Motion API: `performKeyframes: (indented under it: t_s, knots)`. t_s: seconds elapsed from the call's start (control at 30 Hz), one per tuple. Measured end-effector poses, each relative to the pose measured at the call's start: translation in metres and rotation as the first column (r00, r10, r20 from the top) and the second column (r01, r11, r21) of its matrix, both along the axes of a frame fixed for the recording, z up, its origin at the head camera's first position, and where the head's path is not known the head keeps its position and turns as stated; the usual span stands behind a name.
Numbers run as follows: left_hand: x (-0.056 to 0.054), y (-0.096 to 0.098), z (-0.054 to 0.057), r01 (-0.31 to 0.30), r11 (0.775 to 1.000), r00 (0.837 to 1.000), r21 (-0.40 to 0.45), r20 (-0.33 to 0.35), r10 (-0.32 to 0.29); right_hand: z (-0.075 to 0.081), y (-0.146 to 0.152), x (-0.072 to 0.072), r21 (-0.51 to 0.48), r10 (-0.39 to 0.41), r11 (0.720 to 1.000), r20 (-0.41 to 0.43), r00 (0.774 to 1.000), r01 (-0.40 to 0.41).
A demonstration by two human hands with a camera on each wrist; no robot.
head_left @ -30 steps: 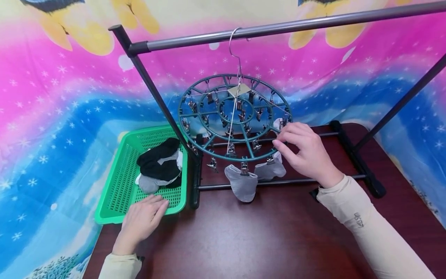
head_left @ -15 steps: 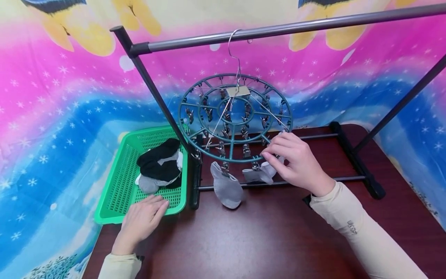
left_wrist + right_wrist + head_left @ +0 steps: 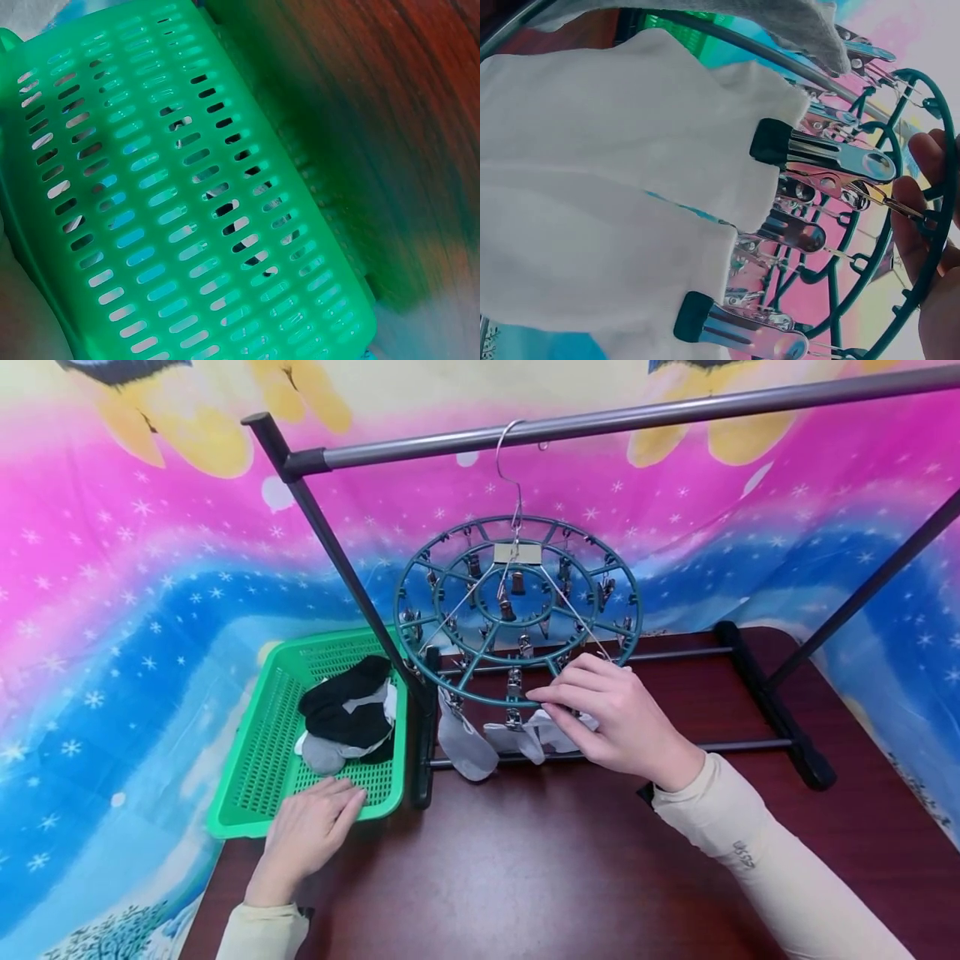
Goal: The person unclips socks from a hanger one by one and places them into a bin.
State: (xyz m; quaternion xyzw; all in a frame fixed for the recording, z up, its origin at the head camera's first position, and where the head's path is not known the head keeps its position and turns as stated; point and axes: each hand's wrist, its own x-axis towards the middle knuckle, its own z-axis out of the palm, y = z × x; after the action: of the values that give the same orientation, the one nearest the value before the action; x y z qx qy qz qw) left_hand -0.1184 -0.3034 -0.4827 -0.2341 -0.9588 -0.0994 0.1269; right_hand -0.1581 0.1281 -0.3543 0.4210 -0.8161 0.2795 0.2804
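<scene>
Pinching the near right rim of a round green clip hanger (image 3: 495, 702), the right hand (image 3: 615, 718) has fingers and thumb on opposite sides of the ring, as the right wrist view shows. Hooked over the top bar (image 3: 585, 428) of a metal garment rack, the hanger carries pale grey socks (image 3: 467, 750) along its near edge; the rightmost is partly hidden by the hand in the head view. From close up, two metal clips (image 3: 840, 154) hold one pale sock (image 3: 615, 195) by its opening, just beside the fingers. Near left, the left hand (image 3: 311, 831) lies relaxed, fingers fairly straight and gripping nothing, over the near rim of a green plastic basket (image 3: 258, 760), where black socks (image 3: 348, 718) and grey ones are heaped toward the right side. That basket's right edge sits just beside the rack's left upright (image 3: 330, 547), leaving little room between them; whether the two touch, I cannot tell. Wider room lies below the hanging socks, where the brown tabletop (image 3: 517, 860) runs between the forearms, and farther right, between the right hand and the rack's right foot (image 3: 780, 718)
</scene>
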Motion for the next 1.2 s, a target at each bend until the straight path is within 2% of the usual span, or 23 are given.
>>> performKeyframes:
  t_s: [0.2,0.4,0.47,0.57,0.63,0.67,0.73,0.83,0.93,1.03,1.13,1.2]
  knots:
    - [0.001,0.002,0.004,-0.006,1.0,1.0,0.003,-0.008,0.006,0.0,-0.005,-0.001,0.009,0.014,1.0,-0.006,1.0,-0.014]
    - [0.005,0.011,0.019,-0.058,0.998,0.998,0.032,-0.035,0.059,0.002,-0.01,0.0,0.034,0.017,0.999,-0.006,1.0,-0.017]
    - [0.005,0.02,0.024,-0.058,0.996,0.996,0.063,-0.062,0.062,0.003,-0.01,0.0,0.04,0.017,0.999,-0.009,1.0,-0.016]
    - [0.002,0.041,0.031,-0.034,0.985,0.997,0.168,-0.062,0.045,0.004,-0.01,0.0,0.042,0.015,0.999,-0.016,1.0,-0.015]
    - [0.001,0.059,0.036,-0.015,0.96,1.0,0.279,0.001,0.016,0.004,-0.009,0.0,0.047,0.015,0.999,-0.013,1.0,-0.014]
    - [0.0,0.067,0.039,-0.008,0.939,0.999,0.343,0.044,-0.007,0.004,-0.009,0.0,0.048,0.014,0.999,-0.01,1.0,-0.014]
    - [-0.004,0.081,0.044,-0.009,0.883,0.989,0.469,0.132,-0.06,0.005,-0.009,0.001,0.051,0.013,0.999,-0.006,1.0,-0.013]
    - [-0.015,0.099,0.049,-0.054,0.799,0.961,0.599,0.248,-0.122,0.004,-0.009,0.001,0.045,0.016,0.999,-0.008,1.0,-0.016]
    - [-0.027,0.112,0.048,-0.1,0.747,0.935,0.657,0.318,-0.155,0.004,-0.009,0.002,0.037,0.021,0.999,-0.017,1.0,-0.02]
    - [-0.036,0.122,0.042,-0.137,0.706,0.902,0.695,0.383,-0.202,0.004,-0.008,0.002,0.041,0.018,0.999,-0.012,1.0,-0.017]
    - [-0.041,0.129,0.035,-0.179,0.667,0.868,0.723,0.435,-0.24,0.004,-0.008,0.002,0.044,0.015,0.999,-0.006,1.0,-0.015]
    - [-0.042,0.132,0.032,-0.201,0.647,0.857,0.735,0.452,-0.248,0.005,-0.008,0.002,0.042,0.017,0.999,-0.01,1.0,-0.017]
